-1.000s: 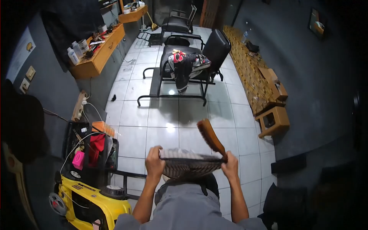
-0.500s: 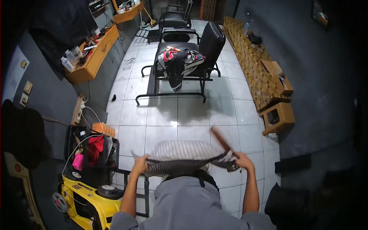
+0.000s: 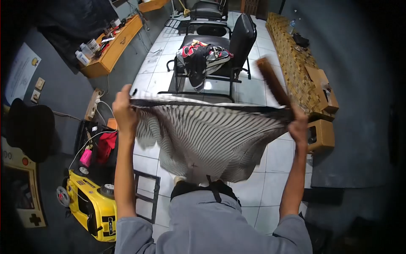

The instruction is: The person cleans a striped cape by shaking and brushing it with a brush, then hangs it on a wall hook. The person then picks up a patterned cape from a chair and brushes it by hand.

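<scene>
A black-and-white striped barber cape (image 3: 203,135) hangs spread out in front of my body, its dark upper edge pulled nearly level. My left hand (image 3: 125,111) is closed on the cape's left corner, raised to about chest height. At the opposite corner my right hand (image 3: 298,126) grips the cloth too. The same hand also holds a long brown brush (image 3: 272,81), which points up and away from me; motion blurs it, so its bristles are hard to make out.
Ahead stands a black barber chair (image 3: 243,44) with a patterned garment (image 3: 203,59) on its seat. A wooden shelf (image 3: 105,59) with bottles is on the left wall. A yellow machine (image 3: 91,203) lies at lower left. Along the right are a woven-covered bench (image 3: 292,59) and a brown stool (image 3: 322,136).
Both hands have risen and moved forward, lifting the cape from near my waist and stretching it open. The brush has gone up with my right hand. My view has shifted slightly.
</scene>
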{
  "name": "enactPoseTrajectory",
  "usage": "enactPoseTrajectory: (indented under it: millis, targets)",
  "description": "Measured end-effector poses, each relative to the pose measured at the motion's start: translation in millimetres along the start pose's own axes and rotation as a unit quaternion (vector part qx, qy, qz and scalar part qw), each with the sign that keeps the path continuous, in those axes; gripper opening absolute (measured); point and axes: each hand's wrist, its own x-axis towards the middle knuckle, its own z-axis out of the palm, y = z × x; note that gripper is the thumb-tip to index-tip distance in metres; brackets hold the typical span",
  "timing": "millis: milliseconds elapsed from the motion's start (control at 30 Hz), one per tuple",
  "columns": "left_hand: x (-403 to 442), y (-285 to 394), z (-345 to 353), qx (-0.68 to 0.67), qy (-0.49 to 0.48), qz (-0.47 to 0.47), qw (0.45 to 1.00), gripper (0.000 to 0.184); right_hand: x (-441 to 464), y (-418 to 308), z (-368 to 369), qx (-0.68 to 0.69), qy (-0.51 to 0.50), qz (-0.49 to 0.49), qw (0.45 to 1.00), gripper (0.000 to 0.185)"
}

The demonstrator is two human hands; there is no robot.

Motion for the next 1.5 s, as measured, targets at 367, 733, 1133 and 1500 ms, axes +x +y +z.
enactPoseTrajectory:
  millis: [367,733,1133,1500]
  targets:
    - [-381,-54,42,-0.025,-0.661,-0.098,0.744,0.024,-352,78,194,-0.059,-0.623,0.259,0.736,0.044]
    - [-115,-51,94,-0.021,-0.075,-0.043,0.996,0.044,-135,45,139,-0.020,-0.002,0.315,0.949,0.037]
    - [-238,-34,71,-0.158,-0.324,-0.051,0.931,0.046,-250,-3,145,-0.006,-0.002,0.254,0.967,0.030]
    - [-310,-98,95,-0.066,-0.406,-0.135,0.901,0.031,-323,84,195,0.155,-0.072,0.402,0.899,0.028]
